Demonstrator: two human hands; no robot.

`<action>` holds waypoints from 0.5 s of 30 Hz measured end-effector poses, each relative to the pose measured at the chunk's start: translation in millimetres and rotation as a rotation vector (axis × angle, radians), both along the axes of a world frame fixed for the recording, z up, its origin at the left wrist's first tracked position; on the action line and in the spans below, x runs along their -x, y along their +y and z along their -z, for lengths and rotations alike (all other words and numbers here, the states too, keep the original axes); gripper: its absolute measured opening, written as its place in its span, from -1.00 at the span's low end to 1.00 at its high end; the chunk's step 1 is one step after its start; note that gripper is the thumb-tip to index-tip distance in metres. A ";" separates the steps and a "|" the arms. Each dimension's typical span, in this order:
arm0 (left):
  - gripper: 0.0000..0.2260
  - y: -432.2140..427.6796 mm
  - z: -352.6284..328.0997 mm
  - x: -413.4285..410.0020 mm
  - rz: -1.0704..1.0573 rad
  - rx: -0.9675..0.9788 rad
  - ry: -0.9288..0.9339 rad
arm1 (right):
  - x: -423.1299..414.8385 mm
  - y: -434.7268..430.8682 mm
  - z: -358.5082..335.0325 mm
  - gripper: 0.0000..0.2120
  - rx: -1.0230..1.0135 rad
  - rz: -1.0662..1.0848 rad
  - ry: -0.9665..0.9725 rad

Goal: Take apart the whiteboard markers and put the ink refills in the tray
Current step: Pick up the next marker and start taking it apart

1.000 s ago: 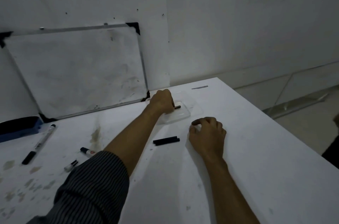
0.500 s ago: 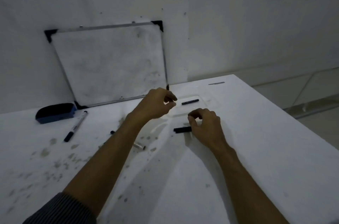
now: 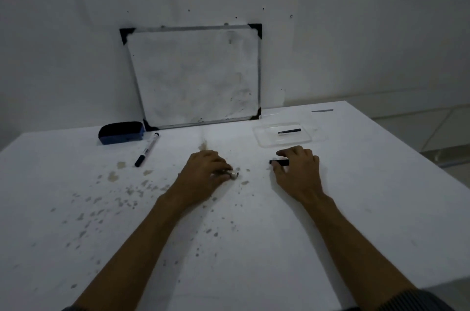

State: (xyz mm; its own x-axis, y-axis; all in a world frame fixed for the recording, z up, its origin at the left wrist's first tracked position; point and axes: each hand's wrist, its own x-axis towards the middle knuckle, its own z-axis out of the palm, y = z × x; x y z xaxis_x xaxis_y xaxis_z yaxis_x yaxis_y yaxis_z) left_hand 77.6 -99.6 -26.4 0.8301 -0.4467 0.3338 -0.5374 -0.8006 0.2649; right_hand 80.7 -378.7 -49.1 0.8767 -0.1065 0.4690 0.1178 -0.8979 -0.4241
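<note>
Lying in the tray (image 3: 264, 141) beyond the right hand (image 3: 297, 170), one ink refill (image 3: 289, 131); fingers pinch a black piece (image 3: 279, 162)

Tray (image 3: 262, 138) clear glossy plastic; table (image 3: 356, 209) matt white, stained.

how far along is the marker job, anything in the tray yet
Done: one thin black ink refill lies in the clear tray. In hand: the left hand grips a small silvery marker piece on the table, and the right hand holds a short black marker part. Left: one whole marker lies untouched beside the eraser.
</note>
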 end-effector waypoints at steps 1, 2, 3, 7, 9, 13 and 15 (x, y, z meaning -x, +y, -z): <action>-0.64 -3.3 4.4 -0.5 -0.010 0.004 -0.045 | -0.7 -0.6 1.3 -0.73 0.011 0.013 0.002; -0.64 -6.7 8.2 -1.0 -0.013 0.006 -0.099 | -1.3 -0.3 2.1 -0.72 0.035 0.018 0.001; -0.66 -10.5 10.3 -0.9 -0.010 0.009 -0.157 | -2.4 0.6 2.2 -0.72 0.064 0.017 -0.001; -0.72 -25.0 7.2 5.7 -0.020 0.028 -0.380 | -6.0 7.8 -1.4 -0.77 0.145 0.001 -0.019; -0.76 -28.3 5.7 9.8 -0.049 0.048 -0.429 | -7.8 10.9 -2.3 -0.83 0.159 -0.010 -0.040; -0.74 -26.4 1.6 14.3 -0.060 0.166 -0.372 | -12.1 11.9 -0.7 -0.92 0.145 -0.034 -0.096; -0.72 -22.2 -4.2 15.9 -0.056 0.258 -0.273 | -12.9 11.3 -1.8 -0.91 0.129 -0.046 -0.146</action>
State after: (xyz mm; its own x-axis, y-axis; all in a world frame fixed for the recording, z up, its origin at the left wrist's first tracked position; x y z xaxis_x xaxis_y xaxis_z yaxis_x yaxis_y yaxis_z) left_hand 61.6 -121.8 -22.2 0.7160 -0.2752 0.6415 -0.5730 -0.7567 0.3149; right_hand 93.7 -367.4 -47.2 0.8010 0.0018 0.5987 0.2122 -0.9359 -0.2811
